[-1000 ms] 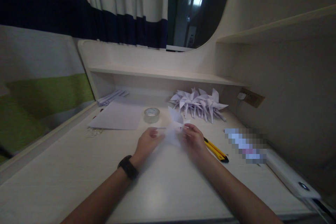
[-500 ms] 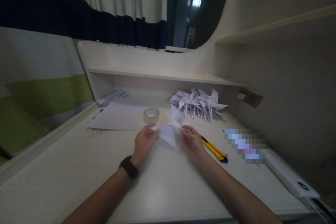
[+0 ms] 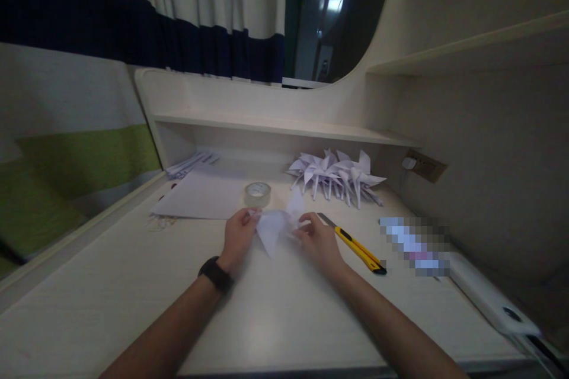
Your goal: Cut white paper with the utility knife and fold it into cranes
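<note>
Both my hands hold one folded white paper piece (image 3: 274, 226) just above the pale desk (image 3: 284, 320). My left hand (image 3: 237, 238), with a black watch on its wrist, pinches the piece's left edge. My right hand (image 3: 317, 243) pinches its right side, where a flap sticks up. The paper's pointed tip hangs down between the hands. A roll of clear tape (image 3: 256, 193) stands just behind my left hand. A yellow utility knife (image 3: 355, 244) lies right of my right hand.
A pile of several folded white paper cranes (image 3: 338, 176) sits at the back under a shelf. A flat white sheet (image 3: 200, 198) and a paper stack (image 3: 189, 164) lie back left. A white power bank (image 3: 491, 296) lies at the right, below a wall socket (image 3: 422, 166).
Both hands have shifted slightly left with the paper piece. Its point has swung from behind the hands to hang down between them. More of the knife shows.
</note>
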A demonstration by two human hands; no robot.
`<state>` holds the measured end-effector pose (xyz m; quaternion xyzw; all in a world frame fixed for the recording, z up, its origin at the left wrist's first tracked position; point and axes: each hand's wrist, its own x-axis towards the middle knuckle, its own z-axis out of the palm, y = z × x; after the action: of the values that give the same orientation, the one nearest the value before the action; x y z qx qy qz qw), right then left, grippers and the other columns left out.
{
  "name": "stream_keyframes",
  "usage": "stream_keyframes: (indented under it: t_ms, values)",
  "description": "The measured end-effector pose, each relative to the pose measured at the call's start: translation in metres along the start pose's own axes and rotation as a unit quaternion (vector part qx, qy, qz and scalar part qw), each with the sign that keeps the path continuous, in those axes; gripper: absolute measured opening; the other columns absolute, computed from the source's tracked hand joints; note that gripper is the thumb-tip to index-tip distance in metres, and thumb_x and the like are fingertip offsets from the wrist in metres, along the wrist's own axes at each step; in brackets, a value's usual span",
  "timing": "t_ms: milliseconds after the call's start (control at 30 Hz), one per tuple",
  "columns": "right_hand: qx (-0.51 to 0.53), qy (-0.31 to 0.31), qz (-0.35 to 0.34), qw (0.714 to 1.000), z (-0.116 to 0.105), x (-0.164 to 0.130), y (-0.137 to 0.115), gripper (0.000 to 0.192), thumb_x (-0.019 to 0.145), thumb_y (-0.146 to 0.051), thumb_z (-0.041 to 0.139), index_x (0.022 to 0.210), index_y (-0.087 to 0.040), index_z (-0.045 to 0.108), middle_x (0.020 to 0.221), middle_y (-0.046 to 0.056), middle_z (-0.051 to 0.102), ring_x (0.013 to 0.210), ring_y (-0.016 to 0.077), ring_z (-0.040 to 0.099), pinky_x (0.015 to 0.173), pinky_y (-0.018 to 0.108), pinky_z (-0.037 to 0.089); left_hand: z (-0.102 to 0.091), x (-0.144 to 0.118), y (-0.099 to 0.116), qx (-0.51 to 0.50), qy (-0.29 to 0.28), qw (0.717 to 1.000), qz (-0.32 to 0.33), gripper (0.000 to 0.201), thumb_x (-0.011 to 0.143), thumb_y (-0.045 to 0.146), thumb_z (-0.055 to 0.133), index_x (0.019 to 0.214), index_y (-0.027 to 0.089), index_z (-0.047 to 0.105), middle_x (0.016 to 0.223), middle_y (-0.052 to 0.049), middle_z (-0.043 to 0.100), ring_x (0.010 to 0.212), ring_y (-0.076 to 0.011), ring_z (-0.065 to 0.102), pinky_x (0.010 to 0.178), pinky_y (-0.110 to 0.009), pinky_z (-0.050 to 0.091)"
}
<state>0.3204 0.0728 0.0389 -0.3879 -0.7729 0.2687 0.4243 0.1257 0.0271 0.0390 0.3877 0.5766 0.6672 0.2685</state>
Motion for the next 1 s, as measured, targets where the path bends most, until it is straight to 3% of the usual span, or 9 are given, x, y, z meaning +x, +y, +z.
stream_keyframes:
  t_ms: [133,300,433,500,600,733,833,1000]
  values:
    - [-0.112,-0.018,-0.08,0.99,-0.012,0.007,0.001,0.026,0.074,-0.03,0.069,0.099,-0.028,0.062,0.083,0.001,0.069,0.064,0.0168,0.06,0.064,0.028,0.043,-0.003,0.003,-0.001,0.02,-0.002,1.0,0.023,0.027,0.068,0.036,0.065,0.081,0.013,0.07,0.076,-0.005,0.069,0.067,-0.0175,0.061,0.057,-0.023,0.045]
    - [-0.119,-0.094,-0.155,0.976,-0.022,0.012,-0.002,0.041,0.073,-0.03,0.072,0.113,-0.031,0.063,0.113,0.005,0.062,0.078,0.0176,0.06,0.072,0.029,0.045,-0.004,0.008,-0.007,0.032,-0.033,0.998,0.036,0.027,0.069,0.038,0.065,0.079,0.013,0.069,0.069,-0.004,0.067,0.06,-0.0159,0.058,0.054,-0.023,0.042]
    - [-0.101,-0.165,-0.181,0.964,-0.024,0.011,-0.005,0.04,0.077,-0.03,0.068,0.117,-0.033,0.062,0.109,0.004,0.065,0.081,0.0188,0.062,0.072,0.029,0.046,-0.004,0.009,-0.01,0.037,-0.038,0.998,0.041,0.029,0.07,0.041,0.066,0.079,0.013,0.068,0.068,-0.004,0.066,0.059,-0.0159,0.057,0.051,-0.022,0.04]
    - [-0.091,-0.172,-0.195,0.961,-0.024,0.011,-0.006,0.042,0.076,-0.03,0.069,0.118,-0.033,0.062,0.105,0.004,0.068,0.078,0.0185,0.063,0.07,0.028,0.046,-0.003,0.01,-0.011,0.029,-0.031,0.999,0.027,0.027,0.068,0.039,0.068,0.078,0.013,0.067,0.067,-0.004,0.066,0.058,-0.0156,0.056,0.049,-0.021,0.038]
    - [-0.089,-0.169,-0.196,0.962,-0.025,0.009,-0.009,0.062,0.073,-0.028,0.072,0.13,-0.035,0.051,0.105,0.002,0.069,0.069,0.0171,0.063,0.066,0.027,0.046,-0.003,0.012,-0.014,0.032,-0.024,0.999,0.015,0.024,0.068,0.036,0.067,0.078,0.014,0.066,0.068,-0.004,0.065,0.058,-0.0152,0.057,0.048,-0.021,0.038]
    - [-0.13,-0.176,-0.207,0.954,-0.03,0.005,-0.017,0.074,0.074,-0.022,0.07,0.138,-0.038,0.037,0.107,0.001,0.069,0.076,0.0188,0.066,0.069,0.027,0.047,-0.005,0.015,-0.02,0.065,-0.02,0.997,0.022,0.023,0.069,0.033,0.064,0.081,0.014,0.066,0.072,-0.004,0.066,0.059,-0.0158,0.058,0.049,-0.021,0.037]
    - [-0.204,-0.198,-0.234,0.93,-0.033,0.001,-0.028,0.067,0.079,-0.023,0.065,0.138,-0.039,0.037,0.105,0.002,0.069,0.079,0.0178,0.066,0.068,0.025,0.045,-0.007,0.017,-0.024,0.119,-0.004,0.993,0.027,0.02,0.07,0.032,0.062,0.081,0.015,0.067,0.073,-0.004,0.067,0.059,-0.0159,0.059,0.051,-0.022,0.038]
    - [-0.375,-0.235,-0.259,0.859,-0.034,-0.005,-0.04,0.055,0.086,-0.021,0.055,0.136,-0.04,0.041,0.094,0.002,0.07,0.062,0.0132,0.063,0.056,0.021,0.036,-0.006,0.014,-0.017,0.205,0.02,0.977,0.06,0.022,0.076,0.037,0.058,0.085,0.018,0.066,0.077,-0.004,0.07,0.067,-0.0179,0.063,0.059,-0.023,0.042]
